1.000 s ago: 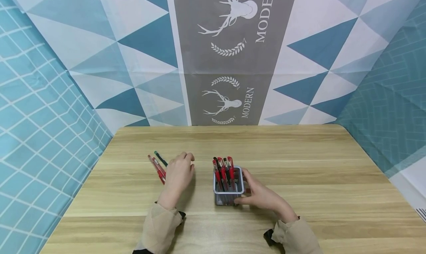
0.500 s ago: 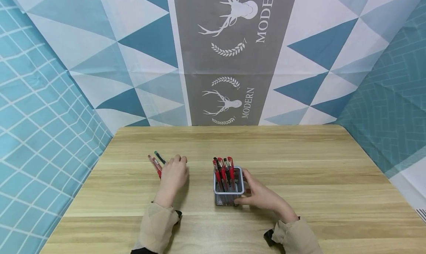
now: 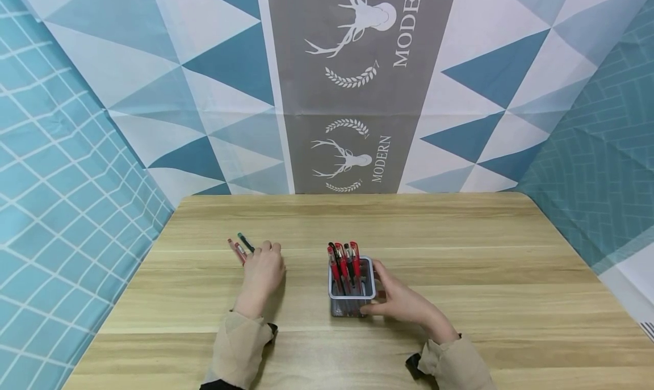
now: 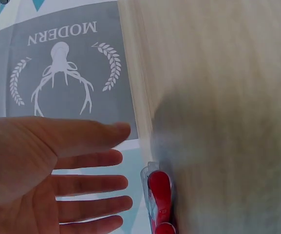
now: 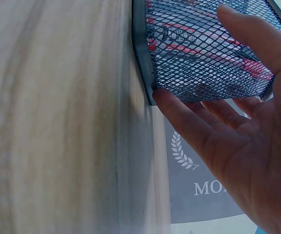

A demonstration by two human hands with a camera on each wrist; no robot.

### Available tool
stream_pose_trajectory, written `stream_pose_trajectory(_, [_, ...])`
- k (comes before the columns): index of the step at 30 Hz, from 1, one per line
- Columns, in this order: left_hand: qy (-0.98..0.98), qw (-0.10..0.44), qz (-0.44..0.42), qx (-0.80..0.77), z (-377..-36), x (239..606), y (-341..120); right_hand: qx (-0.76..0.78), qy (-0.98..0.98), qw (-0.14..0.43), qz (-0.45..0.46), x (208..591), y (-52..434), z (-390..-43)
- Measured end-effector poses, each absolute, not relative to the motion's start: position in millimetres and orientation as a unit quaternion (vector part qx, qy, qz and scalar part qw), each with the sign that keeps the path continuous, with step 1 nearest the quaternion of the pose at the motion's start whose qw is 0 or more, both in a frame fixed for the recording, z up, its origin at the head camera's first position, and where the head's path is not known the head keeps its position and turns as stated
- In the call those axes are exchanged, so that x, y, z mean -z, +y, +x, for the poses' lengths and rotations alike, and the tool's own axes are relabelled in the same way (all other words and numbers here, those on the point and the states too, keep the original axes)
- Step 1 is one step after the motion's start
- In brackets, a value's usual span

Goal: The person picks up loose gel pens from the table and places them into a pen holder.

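1. Right hand (image 3: 401, 300) is cupping the mesh pen holder (image 3: 351, 292) mid-tabletop (image 3: 485, 265) — a steadying grip.
2. Left hand (image 3: 261, 272), fingers straight, is hovering over loose pens (image 3: 240, 248) — pinching one looks next.

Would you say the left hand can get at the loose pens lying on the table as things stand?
Probably yes: the left hand hovers open right beside the loose pens on the table, and nothing lies between them.
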State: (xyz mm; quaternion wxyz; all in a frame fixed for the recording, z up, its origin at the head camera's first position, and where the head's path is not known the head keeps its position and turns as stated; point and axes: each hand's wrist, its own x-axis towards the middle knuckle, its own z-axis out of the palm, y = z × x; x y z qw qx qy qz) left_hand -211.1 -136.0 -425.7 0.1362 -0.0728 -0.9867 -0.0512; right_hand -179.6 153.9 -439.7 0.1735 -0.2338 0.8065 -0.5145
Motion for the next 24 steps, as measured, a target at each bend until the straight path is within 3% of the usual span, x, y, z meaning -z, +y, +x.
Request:
stream_pose_trajectory(7, [-0.987, 0.135, -0.070, 0.055, -210.5, 425.8, -137.7, 0.516, 0.804, 0.174, -0.238, 440.7, 154.6, -179.5])
stream_pose_trajectory(15, [-0.997, 0.014, -0.036, 0.074, -207.3, 423.4, -140.3, 0.517, 0.803, 0.174, -0.239, 442.0, 154.2, -180.7])
stream_pose_trajectory(24, [-0.996, 0.035, -0.055, 0.066, -207.3, 422.5, -142.5, 0.517, 0.804, 0.173, -0.236, 440.6, 153.4, -180.1])
